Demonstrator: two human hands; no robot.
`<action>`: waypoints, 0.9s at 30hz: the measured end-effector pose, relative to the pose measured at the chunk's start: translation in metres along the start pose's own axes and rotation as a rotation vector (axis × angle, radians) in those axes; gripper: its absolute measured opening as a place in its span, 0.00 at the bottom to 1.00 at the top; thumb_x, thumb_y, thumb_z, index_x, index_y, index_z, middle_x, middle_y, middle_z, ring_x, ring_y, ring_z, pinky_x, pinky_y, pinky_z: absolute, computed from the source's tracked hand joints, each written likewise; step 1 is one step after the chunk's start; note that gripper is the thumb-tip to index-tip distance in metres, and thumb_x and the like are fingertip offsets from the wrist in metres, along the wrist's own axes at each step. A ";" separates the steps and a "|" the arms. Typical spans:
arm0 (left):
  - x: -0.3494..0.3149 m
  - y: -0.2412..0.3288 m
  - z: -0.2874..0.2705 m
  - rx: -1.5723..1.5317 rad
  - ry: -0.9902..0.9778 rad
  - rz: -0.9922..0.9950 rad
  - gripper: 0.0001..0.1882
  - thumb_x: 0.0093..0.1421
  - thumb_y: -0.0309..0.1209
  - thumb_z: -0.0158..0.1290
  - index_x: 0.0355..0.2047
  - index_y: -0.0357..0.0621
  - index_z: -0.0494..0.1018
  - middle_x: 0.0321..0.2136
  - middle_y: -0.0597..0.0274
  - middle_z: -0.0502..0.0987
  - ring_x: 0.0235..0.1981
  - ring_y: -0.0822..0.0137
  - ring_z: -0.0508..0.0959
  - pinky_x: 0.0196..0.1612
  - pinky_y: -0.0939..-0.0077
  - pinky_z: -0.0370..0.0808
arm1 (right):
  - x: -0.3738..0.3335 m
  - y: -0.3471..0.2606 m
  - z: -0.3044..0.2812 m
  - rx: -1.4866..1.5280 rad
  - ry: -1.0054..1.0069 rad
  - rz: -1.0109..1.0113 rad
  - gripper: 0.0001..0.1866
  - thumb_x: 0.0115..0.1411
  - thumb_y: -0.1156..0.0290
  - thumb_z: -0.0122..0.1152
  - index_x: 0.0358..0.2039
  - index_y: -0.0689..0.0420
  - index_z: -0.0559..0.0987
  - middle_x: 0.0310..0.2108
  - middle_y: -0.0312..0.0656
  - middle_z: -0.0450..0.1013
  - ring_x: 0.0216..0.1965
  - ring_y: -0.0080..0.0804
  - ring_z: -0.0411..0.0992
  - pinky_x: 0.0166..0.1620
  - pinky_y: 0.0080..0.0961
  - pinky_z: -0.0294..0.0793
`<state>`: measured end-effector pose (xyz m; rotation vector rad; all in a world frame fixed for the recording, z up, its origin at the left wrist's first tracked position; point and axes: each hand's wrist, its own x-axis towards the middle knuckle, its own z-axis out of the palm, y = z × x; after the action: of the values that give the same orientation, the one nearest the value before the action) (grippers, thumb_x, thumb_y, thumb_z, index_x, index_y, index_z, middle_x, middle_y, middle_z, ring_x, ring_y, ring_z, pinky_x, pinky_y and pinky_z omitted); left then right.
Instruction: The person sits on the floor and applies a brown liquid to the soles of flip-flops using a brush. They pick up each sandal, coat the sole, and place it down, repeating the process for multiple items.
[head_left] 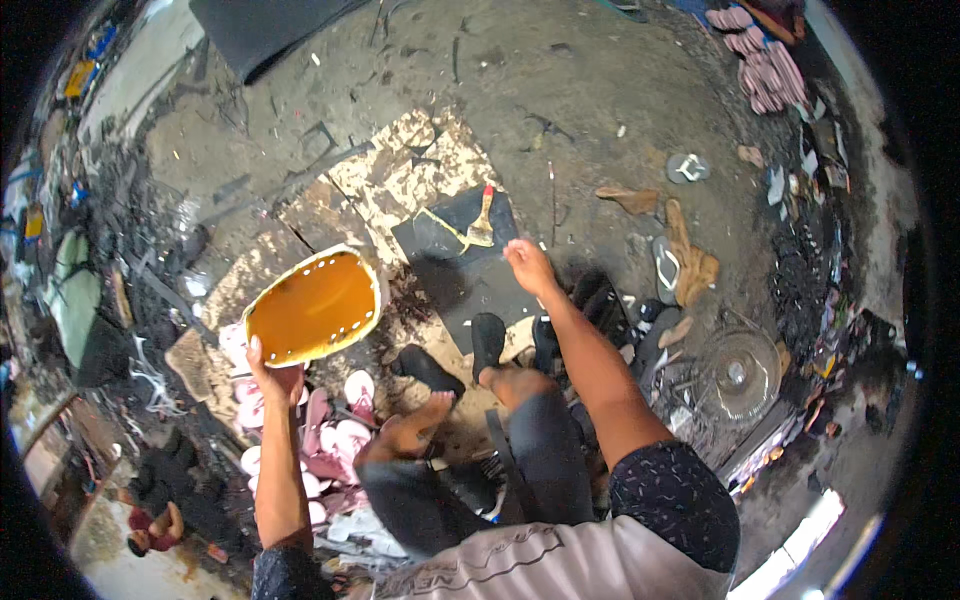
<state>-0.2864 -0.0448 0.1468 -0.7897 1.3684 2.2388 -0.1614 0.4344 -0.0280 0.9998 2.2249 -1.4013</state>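
Note:
My left hand (275, 378) grips the near left edge of a pale-rimmed tub (382, 284), with the thumb at its rim. Thick amber-brown liquid (312, 308), like glue, fills the tub, and white spots line its edge. My right hand (530, 268) hovers with curled fingers and nothing visible in them, just right of a black sheet (432, 240). On that sheet rests a paintbrush (481, 228) with a red-tipped handle and bristles toward me, apart from my fingers. Beside the brush lies a thin yellowish bent strip (440, 226).
Pink and white slipper parts (325, 440) are heaped by my left forearm. Dark sole-shaped pieces (488, 340) lie near my feet. Loose flip-flops (687, 167), brown scraps (690, 265) and a round wire fan guard (742, 372) are on the right. More pink slippers (770, 75) lie far right.

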 end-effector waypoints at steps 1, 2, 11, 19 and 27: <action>0.011 -0.025 -0.025 -0.001 0.027 0.007 0.36 0.61 0.57 0.54 0.63 0.51 0.65 0.58 0.61 0.72 0.55 0.58 0.75 0.52 0.55 0.78 | 0.037 0.033 0.019 -0.017 -0.020 -0.001 0.30 0.65 0.54 0.64 0.55 0.68 0.74 0.51 0.54 0.78 0.53 0.42 0.77 0.57 0.34 0.73; 0.017 -0.050 -0.050 -0.034 0.063 -0.009 0.35 0.61 0.57 0.54 0.62 0.51 0.66 0.56 0.61 0.73 0.52 0.59 0.77 0.47 0.60 0.81 | 0.069 0.038 0.034 -0.147 0.079 -0.014 0.35 0.62 0.50 0.65 0.57 0.68 0.73 0.53 0.56 0.76 0.55 0.46 0.75 0.58 0.36 0.72; 0.100 -0.239 -0.210 -0.038 0.005 -0.045 0.35 0.63 0.54 0.53 0.64 0.47 0.63 0.60 0.54 0.70 0.57 0.51 0.75 0.53 0.49 0.81 | 0.180 0.055 0.087 -0.437 0.461 -0.336 0.48 0.47 0.55 0.74 0.63 0.64 0.62 0.54 0.60 0.69 0.59 0.57 0.65 0.64 0.47 0.61; 0.084 -0.291 -0.213 0.054 -0.036 -0.095 0.36 0.62 0.53 0.55 0.64 0.45 0.64 0.59 0.56 0.72 0.58 0.55 0.75 0.57 0.51 0.77 | 0.134 0.133 -0.080 -0.285 0.632 -0.056 0.31 0.52 0.64 0.67 0.55 0.62 0.71 0.44 0.51 0.76 0.44 0.42 0.76 0.50 0.39 0.74; 0.091 -0.315 -0.214 0.081 -0.150 -0.164 0.35 0.62 0.55 0.54 0.62 0.46 0.65 0.57 0.57 0.74 0.55 0.59 0.77 0.49 0.62 0.82 | 0.092 0.248 -0.142 -0.639 1.019 0.226 0.46 0.52 0.48 0.68 0.68 0.52 0.63 0.64 0.59 0.62 0.63 0.63 0.61 0.64 0.55 0.62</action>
<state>-0.1132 -0.0932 -0.2007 -0.6667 1.2674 2.0593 -0.0379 0.6623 -0.1795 1.8431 2.7438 0.0560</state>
